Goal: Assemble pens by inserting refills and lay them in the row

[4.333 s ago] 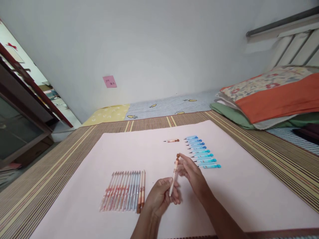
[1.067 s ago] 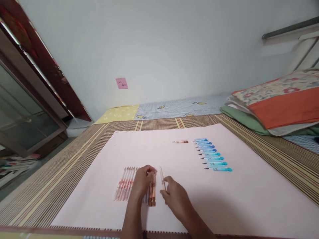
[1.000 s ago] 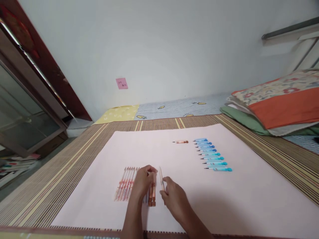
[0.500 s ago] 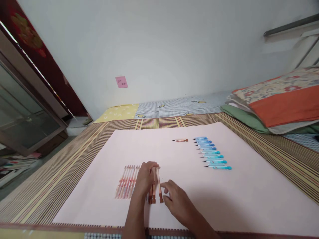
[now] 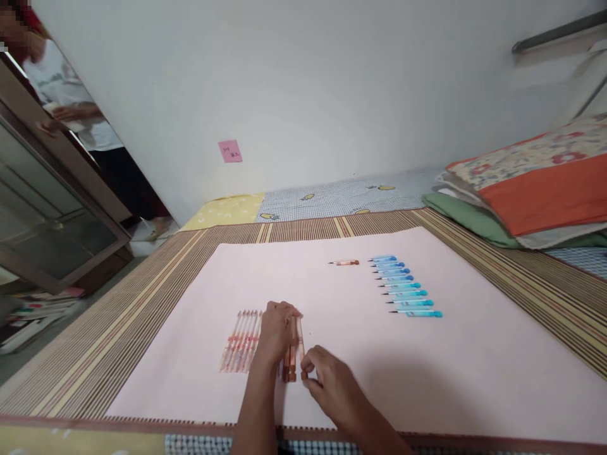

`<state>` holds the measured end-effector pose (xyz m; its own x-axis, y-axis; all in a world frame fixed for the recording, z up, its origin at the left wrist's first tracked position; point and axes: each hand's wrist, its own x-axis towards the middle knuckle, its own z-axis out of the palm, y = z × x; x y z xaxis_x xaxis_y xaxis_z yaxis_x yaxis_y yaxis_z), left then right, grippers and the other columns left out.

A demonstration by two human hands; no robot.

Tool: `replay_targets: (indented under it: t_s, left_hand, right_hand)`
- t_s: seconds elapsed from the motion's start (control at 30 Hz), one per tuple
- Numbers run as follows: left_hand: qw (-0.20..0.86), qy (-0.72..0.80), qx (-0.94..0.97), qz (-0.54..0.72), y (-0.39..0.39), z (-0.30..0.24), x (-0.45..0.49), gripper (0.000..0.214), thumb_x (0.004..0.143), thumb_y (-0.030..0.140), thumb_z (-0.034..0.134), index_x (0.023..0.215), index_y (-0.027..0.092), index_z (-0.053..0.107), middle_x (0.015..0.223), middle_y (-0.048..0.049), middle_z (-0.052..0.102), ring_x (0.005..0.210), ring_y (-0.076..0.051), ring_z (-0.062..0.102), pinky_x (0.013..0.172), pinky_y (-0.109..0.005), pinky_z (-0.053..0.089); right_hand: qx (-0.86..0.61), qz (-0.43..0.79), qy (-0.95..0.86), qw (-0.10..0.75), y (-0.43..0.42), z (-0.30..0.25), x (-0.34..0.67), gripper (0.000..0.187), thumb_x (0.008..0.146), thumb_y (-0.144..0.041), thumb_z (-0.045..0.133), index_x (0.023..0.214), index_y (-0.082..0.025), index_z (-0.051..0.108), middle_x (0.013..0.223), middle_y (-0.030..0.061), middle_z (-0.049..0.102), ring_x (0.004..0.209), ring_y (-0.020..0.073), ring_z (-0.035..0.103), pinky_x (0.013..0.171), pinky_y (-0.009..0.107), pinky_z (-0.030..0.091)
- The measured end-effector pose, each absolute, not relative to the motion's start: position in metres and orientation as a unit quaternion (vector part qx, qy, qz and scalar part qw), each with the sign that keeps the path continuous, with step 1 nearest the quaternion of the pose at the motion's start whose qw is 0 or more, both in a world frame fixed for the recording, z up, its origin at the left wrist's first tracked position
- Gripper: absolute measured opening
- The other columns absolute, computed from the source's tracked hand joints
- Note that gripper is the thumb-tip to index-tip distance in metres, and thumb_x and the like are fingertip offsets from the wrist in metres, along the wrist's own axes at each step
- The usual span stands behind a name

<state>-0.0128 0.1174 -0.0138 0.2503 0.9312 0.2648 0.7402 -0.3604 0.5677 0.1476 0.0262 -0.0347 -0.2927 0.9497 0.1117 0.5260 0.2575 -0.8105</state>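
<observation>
1. Lower centre of the frame: left hand (image 5: pixel 276 330) flat, fingers spread, pressing on row of pen barrels (image 5: pixel 243 339).
2. Just right: right hand (image 5: pixel 329 382) pinching brown-capped pen (image 5: pixel 300 346), laid beside the row on pink sheet (image 5: pixel 455 373).
3. Upper right: blue pen refills (image 5: pixel 403 287), well apart.

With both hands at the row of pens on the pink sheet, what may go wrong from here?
1. The left hand lies across the row of pens; a small slide might push them out of line.
2. The right hand pinches the brown-capped pen at the row's edge; if it slips, the round pen may roll on the pink sheet.
3. A wide move of the right arm might brush the blue pens.
</observation>
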Motion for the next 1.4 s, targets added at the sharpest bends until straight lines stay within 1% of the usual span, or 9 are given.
replay_targets:
  t_s: [0.13,0.33,0.53,0.7,1.03,1.17,1.23,1.33,1.4]
  left_hand:
    - [0.173,0.538,0.772,0.290,0.119,-0.016,-0.013,0.038,0.081,0.001,0.049,0.086,0.024,0.079,0.103,-0.0047,0.074,0.102,-0.025,0.055,0.088,-0.036,0.044]
    - [0.181,0.538,0.771,0.287,0.120,-0.016,-0.012,0.036,0.081,0.001,0.051,0.084,0.023,0.078,0.101,-0.0052,0.076,0.100,-0.025,0.055,0.087,-0.038,0.045]
    - [0.193,0.534,0.766,0.301,0.118,-0.015,-0.012,0.032,0.085,0.006,0.051,0.082,0.024,0.077,0.097,-0.0045,0.076,0.100,-0.024,0.056,0.088,-0.039,0.046]
    - [0.191,0.537,0.765,0.299,0.118,-0.016,-0.012,0.033,0.085,0.006,0.049,0.082,0.023,0.076,0.097,-0.0052,0.076,0.098,-0.024,0.056,0.087,-0.039,0.046]
    - [0.193,0.563,0.733,0.330,0.117,-0.016,-0.013,0.032,0.082,0.007,0.046,0.089,0.022,0.074,0.091,-0.0058,0.071,0.097,-0.023,0.058,0.087,-0.037,0.046]
    - [0.136,0.597,0.679,0.405,0.122,-0.020,-0.020,0.032,0.079,0.010,0.046,0.095,0.019,0.072,0.092,-0.0079,0.069,0.093,-0.024,0.061,0.086,-0.039,0.049]
    - [0.113,0.604,0.653,0.443,0.125,-0.022,-0.022,0.033,0.079,0.011,0.044,0.098,0.019,0.071,0.095,-0.0084,0.069,0.093,-0.025,0.062,0.087,-0.040,0.049]
    - [0.104,0.606,0.627,0.479,0.127,-0.024,-0.024,0.033,0.082,0.015,0.042,0.099,0.019,0.070,0.098,-0.0080,0.071,0.092,-0.025,0.064,0.086,-0.041,0.050]
    - [0.108,0.600,0.623,0.489,0.127,-0.024,-0.024,0.032,0.083,0.018,0.042,0.098,0.020,0.070,0.098,-0.0072,0.072,0.092,-0.025,0.065,0.085,-0.041,0.051]
  right_hand:
    - [-0.496,0.345,-0.733,0.313,0.026,-0.035,0.146,0.021,0.077,-0.004,0.055,0.081,-0.023,0.063,0.089,0.0001,0.065,0.085,0.0161,0.061,0.077,0.025,0.042]
    - [-0.479,0.360,-0.732,0.324,0.025,-0.039,0.144,0.029,0.073,-0.001,0.053,0.086,-0.023,0.065,0.094,0.0001,0.067,0.092,0.0166,0.062,0.083,0.025,0.044]
    - [-0.480,0.349,-0.737,0.323,0.024,-0.040,0.142,0.025,0.074,-0.002,0.056,0.084,-0.024,0.063,0.093,-0.0010,0.066,0.091,0.0160,0.062,0.082,0.025,0.044]
    - [-0.489,0.340,-0.738,0.318,0.024,-0.041,0.142,0.023,0.076,-0.003,0.057,0.086,-0.024,0.061,0.094,-0.0012,0.066,0.093,0.0163,0.063,0.082,0.024,0.044]
    - [-0.488,0.349,-0.734,0.318,0.022,-0.040,0.140,0.024,0.075,-0.004,0.057,0.086,-0.024,0.062,0.095,-0.0005,0.067,0.094,0.0174,0.062,0.084,0.025,0.044]
    - [-0.500,0.370,-0.715,0.319,0.027,-0.029,0.149,0.022,0.072,-0.009,0.064,0.088,-0.024,0.063,0.095,-0.0004,0.066,0.088,0.0170,0.062,0.072,0.024,0.044]
    - [-0.522,0.366,-0.695,0.332,0.036,-0.023,0.161,0.017,0.076,-0.014,0.065,0.090,-0.023,0.063,0.092,0.0004,0.067,0.082,0.0165,0.062,0.067,0.024,0.043]
    - [-0.556,0.339,-0.672,0.352,0.057,-0.014,0.188,0.006,0.084,-0.022,0.059,0.089,-0.022,0.062,0.086,0.0010,0.066,0.076,0.0166,0.060,0.069,0.027,0.043]
    - [-0.569,0.318,-0.663,0.368,0.074,-0.009,0.209,0.009,0.088,-0.025,0.055,0.088,-0.022,0.062,0.085,0.0014,0.066,0.076,0.0171,0.061,0.070,0.028,0.044]
